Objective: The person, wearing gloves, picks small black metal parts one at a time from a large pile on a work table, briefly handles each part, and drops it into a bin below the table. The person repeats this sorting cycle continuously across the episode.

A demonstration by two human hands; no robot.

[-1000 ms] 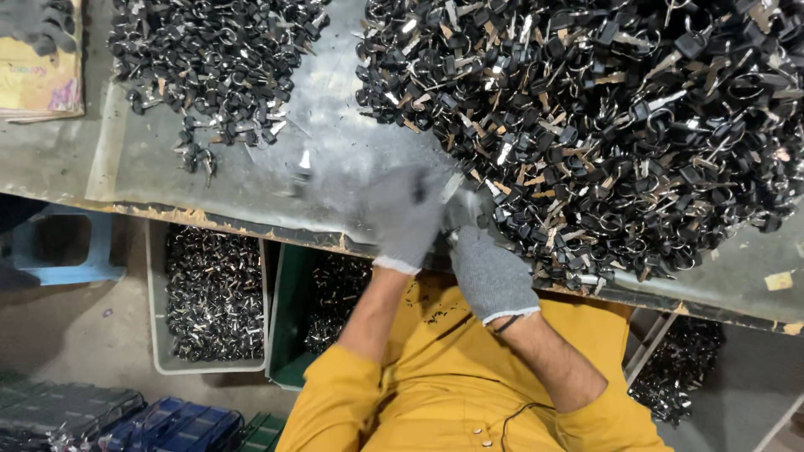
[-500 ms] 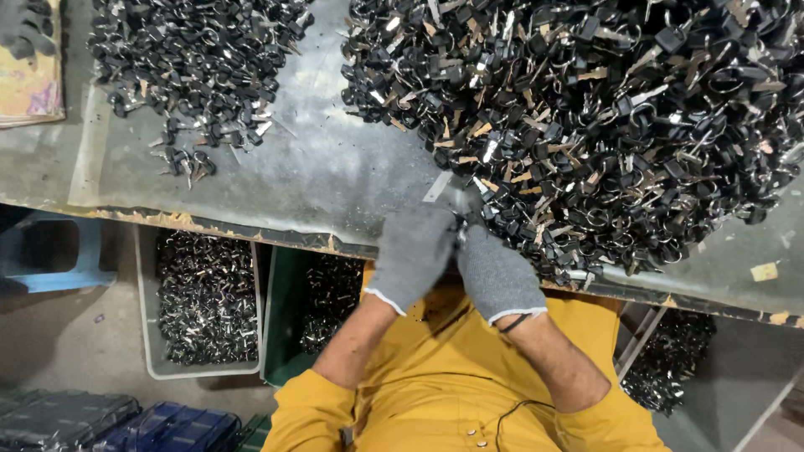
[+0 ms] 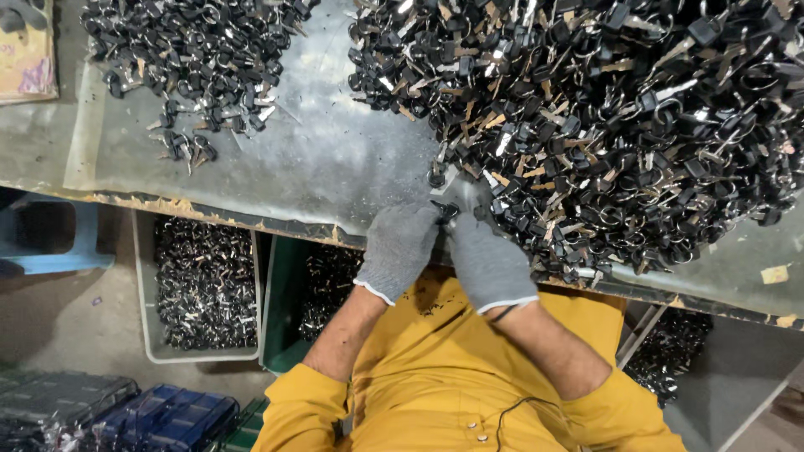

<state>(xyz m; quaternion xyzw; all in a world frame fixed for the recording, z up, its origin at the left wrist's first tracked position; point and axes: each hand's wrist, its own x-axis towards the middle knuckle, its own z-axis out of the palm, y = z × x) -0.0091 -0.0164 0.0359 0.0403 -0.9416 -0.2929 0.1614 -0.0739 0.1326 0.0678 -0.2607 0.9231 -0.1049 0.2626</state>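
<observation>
both hands wear grey gloves and meet at the near edge of the table. the left hand and right hand are curled, fingertips pressed together on a small black part pinched between them; which hand grips it more firmly cannot be told. the part sits just ahead of the knuckles, touching the near edge of the big pile of black and metal pieces that spreads ahead and to the right of the hands. a smaller pile lies well off to the left and ahead. below the table, left of the left forearm, a grey bin and a green bin hold more pieces. yellow sleeves cover the arms nearest the body.
</observation>
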